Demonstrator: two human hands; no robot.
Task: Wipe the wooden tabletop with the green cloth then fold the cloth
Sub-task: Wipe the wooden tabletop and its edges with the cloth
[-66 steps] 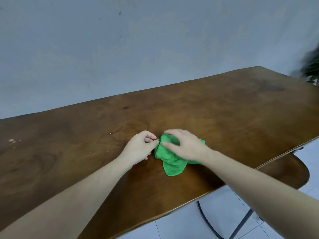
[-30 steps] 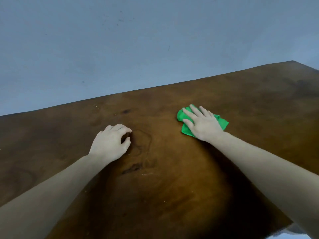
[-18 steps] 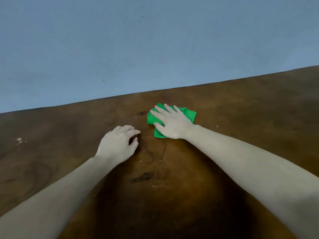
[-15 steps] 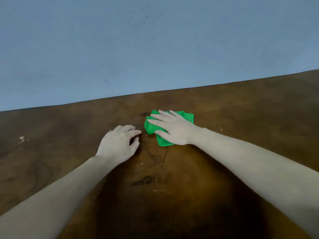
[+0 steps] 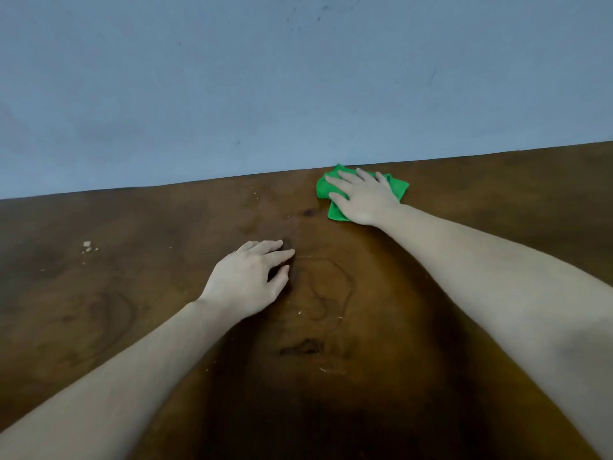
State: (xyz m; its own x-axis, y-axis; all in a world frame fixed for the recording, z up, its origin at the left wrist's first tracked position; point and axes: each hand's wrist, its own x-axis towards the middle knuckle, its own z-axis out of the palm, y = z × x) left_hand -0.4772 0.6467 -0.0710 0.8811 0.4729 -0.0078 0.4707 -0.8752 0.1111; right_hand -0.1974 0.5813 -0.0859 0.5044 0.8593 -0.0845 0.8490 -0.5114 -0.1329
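The right hand (image 5: 363, 197) lay flat on the green cloth (image 5: 396, 189), right of centre in the upper half of the frame, tight against the far edge of the wooden tabletop (image 5: 132, 293) where it met the blue-grey wall (image 5: 232, 88). Its fingers (image 5: 341, 177) were straight and spread, pressing down rather than gripping, and they pointed up and to the left. Cloth showed beyond the fingertips, a corner stuck out to the right past the knuckles, and another tongue of it poked out below the thumb. How bunched it was under the palm, I couldn't quite tell.

The left hand (image 5: 247, 282) rested on bare wood near the centre of the frame, well apart from the cloth, its fingers loosely bent and holding nothing. A few pale crumbs (image 5: 87, 245) sat on the wood at middle left.
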